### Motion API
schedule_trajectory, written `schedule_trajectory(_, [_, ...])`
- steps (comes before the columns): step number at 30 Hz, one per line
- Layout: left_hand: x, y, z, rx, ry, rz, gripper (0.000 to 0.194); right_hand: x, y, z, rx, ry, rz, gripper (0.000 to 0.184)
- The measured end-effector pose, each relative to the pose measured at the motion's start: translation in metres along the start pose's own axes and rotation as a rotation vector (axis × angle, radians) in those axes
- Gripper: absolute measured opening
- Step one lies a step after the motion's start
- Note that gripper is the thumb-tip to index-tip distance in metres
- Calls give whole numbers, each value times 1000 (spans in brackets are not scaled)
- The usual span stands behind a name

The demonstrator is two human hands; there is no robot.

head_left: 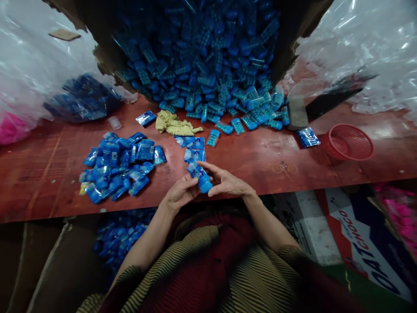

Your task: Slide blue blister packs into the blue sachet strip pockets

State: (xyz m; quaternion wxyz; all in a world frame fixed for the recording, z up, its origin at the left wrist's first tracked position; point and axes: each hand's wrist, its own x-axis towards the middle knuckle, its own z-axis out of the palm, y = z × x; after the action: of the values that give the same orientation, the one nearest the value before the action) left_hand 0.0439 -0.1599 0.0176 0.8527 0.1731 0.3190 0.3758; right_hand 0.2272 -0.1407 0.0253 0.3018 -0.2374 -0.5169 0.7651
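Note:
Both my hands meet at the near edge of the red table point(260, 158). My left hand point(180, 194) and my right hand point(226, 182) together grip a small blue plastic item point(202, 178), partly inside a clear blue printed packet. Just beyond them lie two empty blue packets point(192, 148). A pile of filled blue packets point(119, 167) lies left of my hands. A big heap of loose blue items point(211, 65) spills from an open cardboard box at the back.
A yellow cloth point(174, 124) lies mid-table. A red plastic basket point(350, 142) stands at the right. Clear plastic bags point(35, 74) flank the box. Below the table, more blue packets point(122, 237) fill a carton at the left and a printed carton point(358, 243) sits at the right.

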Motion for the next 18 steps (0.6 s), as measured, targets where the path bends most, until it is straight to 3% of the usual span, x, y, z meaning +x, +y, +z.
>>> schedule_trajectory(6, [-1,-5,8,1,-28,22,41,4,-1,-6,83,-42,23,83])
schedule_trajectory(18, [-5,-17,29,-64,105,120,28,-1,8,1,87,98,-39,79])
